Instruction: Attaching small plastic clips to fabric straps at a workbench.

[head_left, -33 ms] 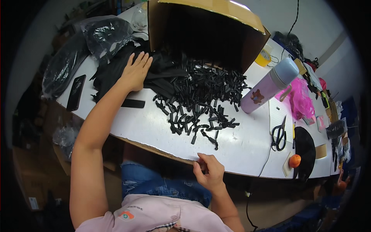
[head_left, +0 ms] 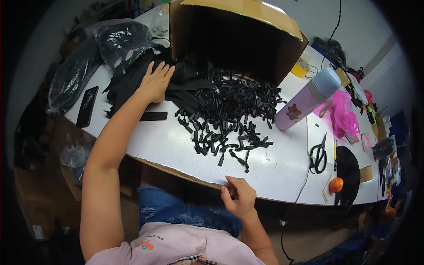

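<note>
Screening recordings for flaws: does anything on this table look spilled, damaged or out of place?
Small black pieces lie strewn before the open cardboard box, its mouth facing the person, resembling a spill, though possibly deliberate. The table's front edge looks ragged.

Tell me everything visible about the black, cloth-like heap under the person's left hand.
The black, cloth-like heap looks soft and matte, with loose folds and uneven, pointed edges. It lies spread on the white tabletop by the open brown cardboard box. The bare left hand rests palm-down on it; the heap's right end meets the pile of small black pieces.
</note>
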Motion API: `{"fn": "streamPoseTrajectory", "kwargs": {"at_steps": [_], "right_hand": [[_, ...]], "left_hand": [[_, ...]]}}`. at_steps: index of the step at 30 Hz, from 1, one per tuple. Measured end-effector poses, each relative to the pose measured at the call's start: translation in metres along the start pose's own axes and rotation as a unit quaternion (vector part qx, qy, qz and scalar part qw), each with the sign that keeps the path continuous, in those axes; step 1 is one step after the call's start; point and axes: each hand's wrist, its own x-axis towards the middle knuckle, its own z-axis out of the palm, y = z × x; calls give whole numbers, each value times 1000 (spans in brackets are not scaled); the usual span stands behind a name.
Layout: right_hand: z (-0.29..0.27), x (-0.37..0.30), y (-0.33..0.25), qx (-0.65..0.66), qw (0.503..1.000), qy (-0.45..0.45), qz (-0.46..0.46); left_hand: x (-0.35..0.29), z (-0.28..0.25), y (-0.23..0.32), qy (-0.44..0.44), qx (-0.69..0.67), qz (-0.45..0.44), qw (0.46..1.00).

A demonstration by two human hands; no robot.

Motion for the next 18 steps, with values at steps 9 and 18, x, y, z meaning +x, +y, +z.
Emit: {"fn": "streamPoseTrajectory", "kwargs": {"at_steps": [9, 18], "right_hand": [[0, -1, 3, 25, 1000, 17, 6], [-1, 44, -16, 91, 992, -77, -42]], "left_hand": [[29, 10, -21, 1, -98, -70, 993], [34, -60, -8, 237, -320, -64, 915]]}}
